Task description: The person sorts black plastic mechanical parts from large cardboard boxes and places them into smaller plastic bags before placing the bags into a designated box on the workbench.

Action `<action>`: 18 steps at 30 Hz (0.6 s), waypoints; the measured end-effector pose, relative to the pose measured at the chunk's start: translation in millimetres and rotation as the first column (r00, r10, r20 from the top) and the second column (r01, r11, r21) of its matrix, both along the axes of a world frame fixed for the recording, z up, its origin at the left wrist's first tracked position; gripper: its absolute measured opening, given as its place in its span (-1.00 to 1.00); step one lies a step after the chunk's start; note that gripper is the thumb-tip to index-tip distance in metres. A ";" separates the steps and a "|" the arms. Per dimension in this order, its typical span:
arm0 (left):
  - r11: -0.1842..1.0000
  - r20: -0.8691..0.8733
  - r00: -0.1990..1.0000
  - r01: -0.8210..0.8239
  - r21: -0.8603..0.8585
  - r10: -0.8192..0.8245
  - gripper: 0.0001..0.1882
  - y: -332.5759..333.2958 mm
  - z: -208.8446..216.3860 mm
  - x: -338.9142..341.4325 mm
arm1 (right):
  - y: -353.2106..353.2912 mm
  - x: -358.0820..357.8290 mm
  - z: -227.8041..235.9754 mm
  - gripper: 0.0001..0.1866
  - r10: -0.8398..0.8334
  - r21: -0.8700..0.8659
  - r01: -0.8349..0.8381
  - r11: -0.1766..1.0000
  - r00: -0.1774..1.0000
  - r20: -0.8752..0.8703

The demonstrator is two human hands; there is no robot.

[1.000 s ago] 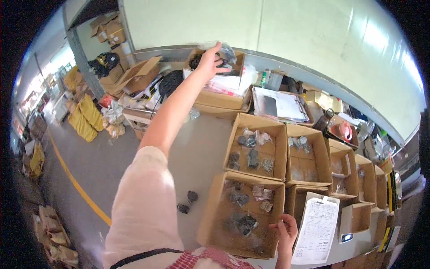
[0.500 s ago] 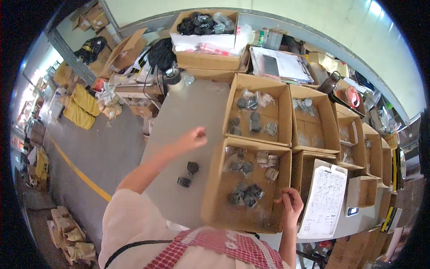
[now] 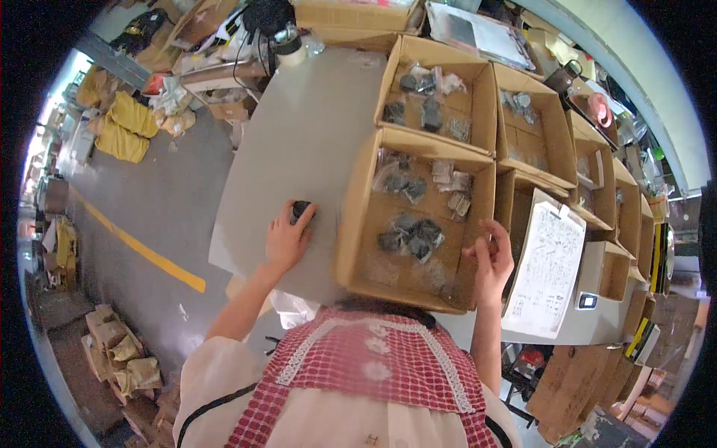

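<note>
My left hand (image 3: 287, 240) rests on the grey tabletop, left of the near cardboard box (image 3: 349, 224). Its thumb and fingers close around a black rounded part (image 3: 301, 211), which the hand partly hides. Over the right wall of that box hovers my right hand (image 3: 491, 261), fingers bent and thumb close to them; anything small between them is too hard to make out. Inside the box lie clear bags of dark parts (image 3: 412, 237), with more bagged dark pieces (image 3: 407, 187) behind them. Small bagged light-coloured pieces (image 3: 452, 187) sit at its far right.
A second open box (image 3: 482, 112) of bagged parts adjoins the near one, and more cardboard trays (image 3: 534, 123) line the right. A clipboard with a handwritten sheet (image 3: 545, 265) leans there, by a small device with a screen (image 3: 588, 301). A pale cylindrical container (image 3: 289, 51) stands at the back.
My left hand has come back toward me from the far side and closed on a black part on the table. My right hand stays by the box's right wall. The view has tilted downward.
</note>
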State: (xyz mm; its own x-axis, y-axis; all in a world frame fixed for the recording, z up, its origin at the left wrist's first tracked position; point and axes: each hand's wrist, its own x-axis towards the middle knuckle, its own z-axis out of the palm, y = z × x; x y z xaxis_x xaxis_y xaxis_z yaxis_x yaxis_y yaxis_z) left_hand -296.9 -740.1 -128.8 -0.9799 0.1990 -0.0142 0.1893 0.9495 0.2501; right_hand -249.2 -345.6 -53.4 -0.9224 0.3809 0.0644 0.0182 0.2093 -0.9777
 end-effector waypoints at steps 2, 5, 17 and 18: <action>0.997 -0.033 0.999 -0.003 0.072 0.005 -0.42 -3.6 0.1 9.2 | 3.8 2.4 -7.7 -0.73 0.011 -0.121 -0.013 0.993 1.000 -0.014; 0.903 -0.009 0.999 -0.043 0.428 0.052 -0.53 -0.4 11.1 21.4 | 4.0 7.1 -8.6 -0.75 0.023 -0.125 -0.031 0.992 0.998 -0.064; -0.084 0.662 0.749 -0.662 0.745 -0.033 -0.53 22.2 30.9 42.3 | -10.5 2.7 8.3 -0.62 0.434 0.399 -0.510 0.762 0.860 0.270; -0.134 0.700 0.713 -0.699 0.702 -0.048 -0.53 26.6 31.9 44.9 | -12.7 -2.8 5.4 -0.59 0.464 0.505 -0.539 0.674 0.841 0.279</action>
